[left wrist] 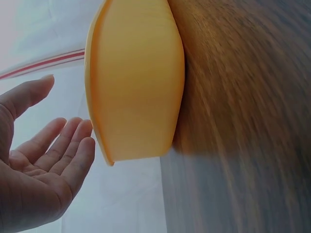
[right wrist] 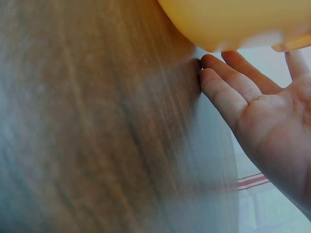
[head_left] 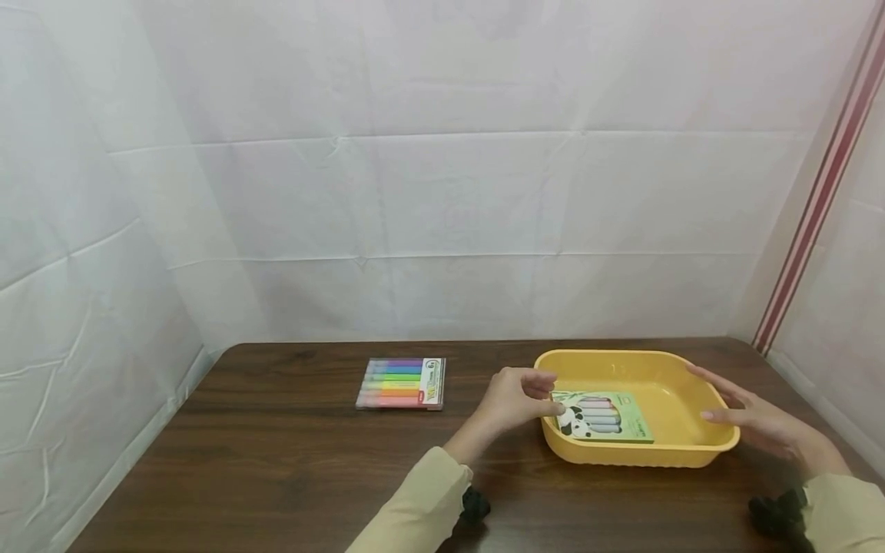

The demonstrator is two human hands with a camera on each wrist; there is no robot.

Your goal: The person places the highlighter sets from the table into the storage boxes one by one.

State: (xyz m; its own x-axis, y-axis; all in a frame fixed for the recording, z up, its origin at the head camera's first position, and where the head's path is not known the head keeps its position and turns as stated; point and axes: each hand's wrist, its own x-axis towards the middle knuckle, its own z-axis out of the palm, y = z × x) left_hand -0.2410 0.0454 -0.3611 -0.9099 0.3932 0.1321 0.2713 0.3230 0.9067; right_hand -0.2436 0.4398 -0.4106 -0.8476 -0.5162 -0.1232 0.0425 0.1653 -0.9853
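Observation:
On the right half of the table stands a yellow plastic tray (head_left: 681, 399), and a flat green box with a panda and a picture of markers (head_left: 601, 418) lies inside it at the left. My left hand (head_left: 515, 395) is at the tray's left rim, fingers loosely bent, thumb overlapping the box's corner in the head view. The left wrist view shows these fingertips close to the rim, with nothing in the palm (left wrist: 46, 170). At the opposite end, my right hand (head_left: 767, 422) has its thumb over the rim and its fingers extended along the outside.
A clear pack of several rainbow-coloured markers (head_left: 401, 383) lies left of the tray on the dark wooden table (head_left: 290, 453). White cloth (head_left: 456, 192) hangs behind the table and along both sides, with a red stripe (head_left: 823, 184) at the right.

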